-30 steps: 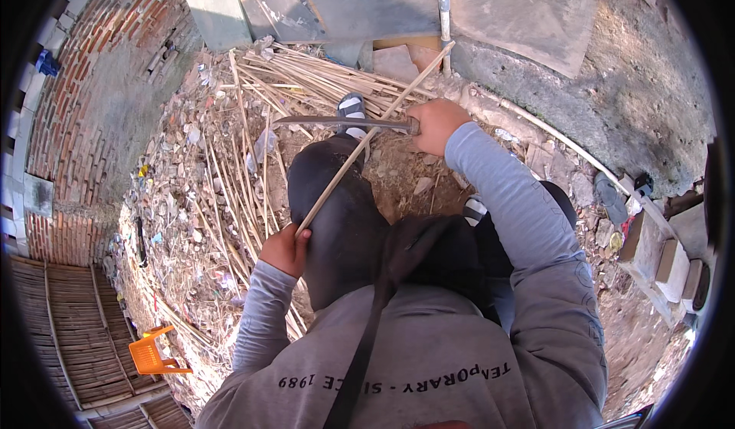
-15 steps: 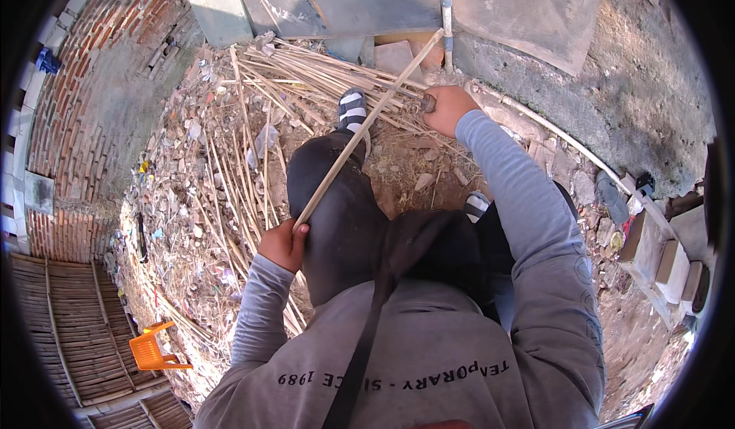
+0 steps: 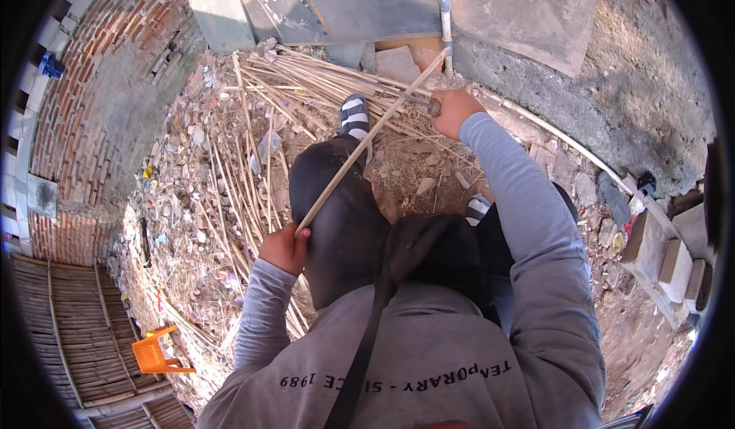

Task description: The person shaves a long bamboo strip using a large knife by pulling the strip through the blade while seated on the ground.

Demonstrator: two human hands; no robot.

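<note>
Hands clench, left (image 3: 283, 250) round stick (image 3: 360, 155), right (image 3: 457, 113) round knife handle (image 3: 435, 108), blade (image 3: 420, 102) hard to distinguish

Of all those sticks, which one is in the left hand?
The pale stick slanting up across the bent leg, its lower end in the left hand. The other sticks lie loose on the ground.

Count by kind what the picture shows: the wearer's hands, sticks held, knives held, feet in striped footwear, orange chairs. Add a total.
Hands: 2, the left hand and right hand
Held stick: 1
Held knife: 1
Feet in striped footwear: 2
Orange chair: 1
Total: 7
</note>
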